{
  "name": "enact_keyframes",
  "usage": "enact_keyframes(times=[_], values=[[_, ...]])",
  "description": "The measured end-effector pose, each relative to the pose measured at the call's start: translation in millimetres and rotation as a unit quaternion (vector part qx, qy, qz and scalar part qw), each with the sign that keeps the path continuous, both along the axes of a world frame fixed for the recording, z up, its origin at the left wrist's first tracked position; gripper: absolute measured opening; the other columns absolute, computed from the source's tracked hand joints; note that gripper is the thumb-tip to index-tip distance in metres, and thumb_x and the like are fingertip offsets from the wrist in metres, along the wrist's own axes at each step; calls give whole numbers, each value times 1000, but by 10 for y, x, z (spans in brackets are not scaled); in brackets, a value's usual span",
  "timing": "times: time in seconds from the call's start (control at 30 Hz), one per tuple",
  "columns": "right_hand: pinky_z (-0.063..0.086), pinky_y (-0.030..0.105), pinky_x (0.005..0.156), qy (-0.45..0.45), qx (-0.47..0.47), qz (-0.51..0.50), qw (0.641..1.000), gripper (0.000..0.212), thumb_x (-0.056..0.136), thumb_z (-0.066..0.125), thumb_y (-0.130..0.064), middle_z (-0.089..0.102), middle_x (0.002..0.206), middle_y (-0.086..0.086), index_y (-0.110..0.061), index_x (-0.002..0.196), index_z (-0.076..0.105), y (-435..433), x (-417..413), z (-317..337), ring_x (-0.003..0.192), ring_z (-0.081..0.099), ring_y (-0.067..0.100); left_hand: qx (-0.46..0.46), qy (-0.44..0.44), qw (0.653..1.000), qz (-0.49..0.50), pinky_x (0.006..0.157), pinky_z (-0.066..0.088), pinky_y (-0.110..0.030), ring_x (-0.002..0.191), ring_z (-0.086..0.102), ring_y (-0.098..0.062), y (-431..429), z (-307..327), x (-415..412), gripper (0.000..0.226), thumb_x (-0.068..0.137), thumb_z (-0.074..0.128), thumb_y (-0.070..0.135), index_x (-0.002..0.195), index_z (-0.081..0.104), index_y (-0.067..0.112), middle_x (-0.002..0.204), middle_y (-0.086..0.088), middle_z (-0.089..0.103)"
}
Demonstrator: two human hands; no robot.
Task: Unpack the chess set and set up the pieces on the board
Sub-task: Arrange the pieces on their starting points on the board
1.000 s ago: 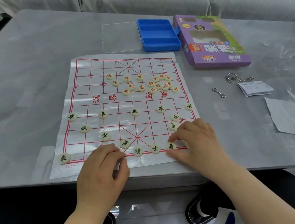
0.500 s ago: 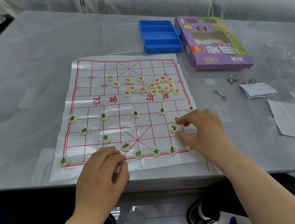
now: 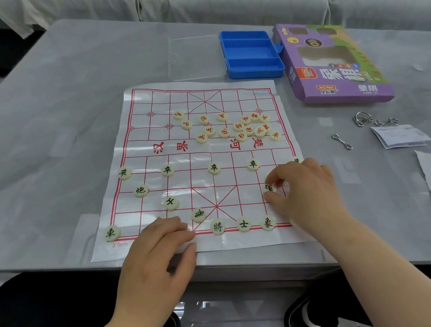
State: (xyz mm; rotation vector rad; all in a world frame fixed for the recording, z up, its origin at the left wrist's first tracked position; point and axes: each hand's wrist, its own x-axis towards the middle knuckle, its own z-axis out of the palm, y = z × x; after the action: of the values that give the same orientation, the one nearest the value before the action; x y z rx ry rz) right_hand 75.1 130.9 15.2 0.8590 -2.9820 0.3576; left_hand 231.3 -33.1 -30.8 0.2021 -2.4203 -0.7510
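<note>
Glossy plastic board sheet (image 3: 146, 135); matt cardboard box (image 3: 338, 84).

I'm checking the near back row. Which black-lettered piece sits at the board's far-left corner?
The 車 piece, alone at the near-left corner of the board; 將, 士 and 象 sit together mid-row.

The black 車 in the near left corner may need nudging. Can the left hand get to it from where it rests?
Probably yes. The left hand lies on the board's near edge, just right of the 車 piece, with only bare board between them.
</note>
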Motion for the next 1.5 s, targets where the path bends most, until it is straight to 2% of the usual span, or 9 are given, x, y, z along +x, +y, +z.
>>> enact_keyframes(times=[0.13,0.3,0.5,0.63,0.7,1.03,1.13,1.3,1.5], values=[[23,24,86,0,4,4,1000,25,90,51,-31,58,111,-8,-26,114,56,-17,10,11,109,41,14,-30,-6,999,43,92,29,-9,89,50,-11,-129,99,63,39,86,45,33,79,71,5,91,-1,65],[16,20,74,-9,-33,9,999,32,88,53,-27,57,114,-9,-26,120,54,-70,46,92,107,40,13,-32,-56,989,136,73,24,-22,85,46,-16,-441,281,135,37,75,45,33,84,70,8,86,-9,68],[23,20,84,-20,-101,131,986,28,86,58,-26,58,115,-11,-25,115,61,-414,309,197,109,42,12,19,-143,975,171,89,35,-43,101,54,-34,-646,196,282,65,67,42,53,107,63,6,107,-11,62],[37,28,61,2,-110,225,968,20,57,65,-20,68,71,-5,-20,76,73,-837,625,131,68,60,23,22,-180,973,141,95,28,-37,111,48,-27,-735,73,338,80,60,44,62,118,56,9,118,-8,58],[40,27,51,11,-118,260,958,22,47,63,-21,66,63,-5,-21,67,72,-1029,742,69,57,59,22,7,-171,978,123,91,23,-28,108,43,-17,-752,49,341,75,62,46,60,116,58,9,114,-8,60],[46,36,60,-74,-65,315,944,28,56,65,-11,69,76,5,-12,82,73,-1310,807,-33,68,58,32,-28,-121,986,112,86,24,-30,104,42,-15,-784,11,333,63,63,49,57,107,60,13,106,-5,64],[41,38,78,-98,-67,278,953,35,68,63,-18,68,97,5,-11,101,68,-1302,827,-11,89,55,31,-20,-115,988,106,85,24,-28,104,42,-14,-792,6,331,59,64,49,57,108,55,19,106,-4,64],[47,36,59,-57,-90,221,970,24,51,66,-31,65,69,2,-15,69,69,-1308,859,-96,66,59,29,-16,-120,988,99,84,23,-27,105,42,-15,-801,4,334,57,64,49,58,105,60,19,107,-3,63],[34,25,56,0,-82,243,967,23,46,64,-28,64,65,-7,-24,67,72,-1315,843,-76,58,58,23,-20,-139,985,103,85,23,-30,105,40,-15,-794,-1,335,59,64,47,58,99,68,15,107,-4,63]])
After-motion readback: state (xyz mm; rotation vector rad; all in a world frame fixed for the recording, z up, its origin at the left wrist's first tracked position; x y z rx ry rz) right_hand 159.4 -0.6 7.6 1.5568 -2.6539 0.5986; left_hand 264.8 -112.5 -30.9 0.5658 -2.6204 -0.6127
